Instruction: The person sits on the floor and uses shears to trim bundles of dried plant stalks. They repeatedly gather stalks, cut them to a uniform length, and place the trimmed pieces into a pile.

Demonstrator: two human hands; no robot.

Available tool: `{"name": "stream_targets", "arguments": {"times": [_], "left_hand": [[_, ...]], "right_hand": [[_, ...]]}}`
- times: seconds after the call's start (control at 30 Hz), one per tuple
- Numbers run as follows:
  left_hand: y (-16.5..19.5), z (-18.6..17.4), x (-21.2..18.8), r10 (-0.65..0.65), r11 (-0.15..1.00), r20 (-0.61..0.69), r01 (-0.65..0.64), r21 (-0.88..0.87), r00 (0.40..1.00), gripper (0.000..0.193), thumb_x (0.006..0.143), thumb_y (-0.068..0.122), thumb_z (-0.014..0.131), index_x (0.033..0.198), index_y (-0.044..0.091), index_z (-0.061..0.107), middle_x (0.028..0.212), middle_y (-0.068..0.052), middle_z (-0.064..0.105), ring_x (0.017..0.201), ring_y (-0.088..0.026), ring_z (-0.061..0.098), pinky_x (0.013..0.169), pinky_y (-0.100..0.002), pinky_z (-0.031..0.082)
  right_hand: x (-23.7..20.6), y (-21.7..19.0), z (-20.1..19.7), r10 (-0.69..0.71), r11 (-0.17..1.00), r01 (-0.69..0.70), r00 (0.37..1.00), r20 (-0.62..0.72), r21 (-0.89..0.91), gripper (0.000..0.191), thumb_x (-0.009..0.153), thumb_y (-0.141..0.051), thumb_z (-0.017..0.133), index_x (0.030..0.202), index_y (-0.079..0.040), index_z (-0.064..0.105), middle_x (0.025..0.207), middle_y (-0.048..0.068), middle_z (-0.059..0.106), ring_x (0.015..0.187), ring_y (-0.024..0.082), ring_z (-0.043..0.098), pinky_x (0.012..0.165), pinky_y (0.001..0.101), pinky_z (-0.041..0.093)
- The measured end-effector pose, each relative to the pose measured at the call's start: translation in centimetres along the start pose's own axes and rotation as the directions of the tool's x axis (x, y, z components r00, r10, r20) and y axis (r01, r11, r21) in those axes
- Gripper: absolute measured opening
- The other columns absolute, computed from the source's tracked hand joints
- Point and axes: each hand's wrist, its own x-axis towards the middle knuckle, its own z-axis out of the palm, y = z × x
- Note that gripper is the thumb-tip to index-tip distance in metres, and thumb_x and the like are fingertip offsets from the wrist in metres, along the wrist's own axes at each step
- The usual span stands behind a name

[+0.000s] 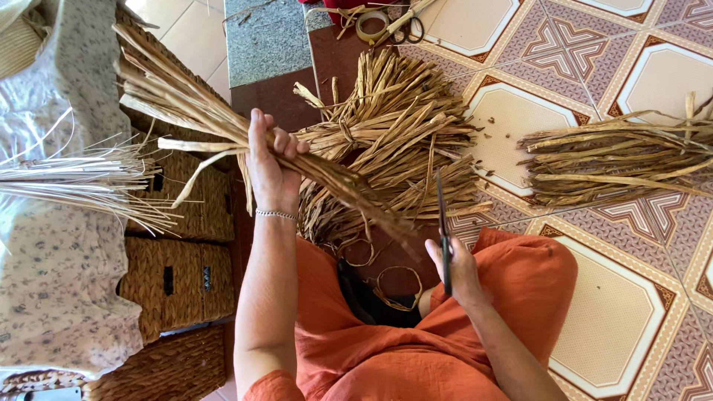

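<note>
Gripping a bundle of dried reed strips [223,122], my left hand [271,160] has its fingers wrapped tight around the stalks, which fan out toward the far left and taper down to the right toward my lap. My right hand [457,271] is closed on a pair of dark scissors [442,215], blades pointing away from me and standing just beside the thin end of the bundle. Beyond the bundle, a heap of the same strips [394,141] lies on the patterned tile floor [631,297], and a second sheaf [620,160] rests well apart on the right. Woven baskets [178,286] stack up on the near left. Another pair of scissors [401,26] and a roll of tape [371,22] sit at the far edge.
</note>
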Motion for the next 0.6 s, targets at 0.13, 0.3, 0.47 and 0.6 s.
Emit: {"name": "stream_targets", "arguments": {"times": [0.13, 0.3, 0.47, 0.6], "left_hand": [[0.3, 2.0, 0.8, 0.005, 1.000, -0.093, -0.003, 0.025, 0.996, 0.022, 0.104, 0.026, 0.059, 0.090, 0.009, 0.060, 0.063, 0.001, 0.047, 0.058, -0.012, 0.047, 0.062, -0.033, 0.051], [0.3, 2.3, 2.1, 0.053, 0.999, -0.066, -0.054, -0.003, 0.996, 0.024, 0.108, 0.028, 0.056, 0.095, 0.008, 0.058, 0.065, -0.001, 0.049, 0.059, -0.014, 0.047, 0.066, -0.034, 0.049], [0.9, 1.2, 3.3, 0.099, 0.991, -0.031, -0.101, -0.082, 0.995, 0.027, 0.110, 0.031, 0.053, 0.095, 0.008, 0.054, 0.067, -0.001, 0.047, 0.062, -0.015, 0.046, 0.069, -0.037, 0.050], [0.3, 0.6, 3.7, 0.069, 0.990, -0.058, -0.075, -0.117, 0.996, 0.028, 0.109, 0.033, 0.052, 0.095, 0.008, 0.054, 0.067, -0.001, 0.044, 0.062, -0.015, 0.045, 0.069, -0.037, 0.050]], "right_hand": [[2.0, 1.0, 1.6, -0.083, 0.988, 0.088, 0.996, 0.043, -0.124, 0.050, 0.091, -0.051, 0.065, 0.119, -0.010, 0.068, 0.066, 0.004, 0.057, 0.050, 0.018, 0.052, 0.047, 0.0354, 0.046], [2.8, 1.9, 3.0, -0.270, 0.946, 0.260, 0.962, 0.030, 0.194, 0.055, 0.096, -0.048, 0.067, 0.123, 0.000, 0.063, 0.084, 0.000, 0.064, 0.068, 0.009, 0.058, 0.059, 0.0261, 0.048], [-1.9, 2.7, 2.4, -0.147, 0.762, -0.035, 0.963, 0.225, 0.647, 0.067, 0.099, -0.055, 0.050, 0.140, -0.001, 0.047, 0.081, 0.001, 0.052, 0.062, 0.010, 0.044, 0.054, 0.0245, 0.038], [-3.9, 2.2, 1.5, -0.413, 0.718, 0.196, 0.893, 0.182, 0.668, 0.076, 0.103, -0.061, 0.042, 0.151, -0.002, 0.038, 0.092, 0.001, 0.052, 0.070, 0.008, 0.045, 0.063, 0.0208, 0.040]]}}
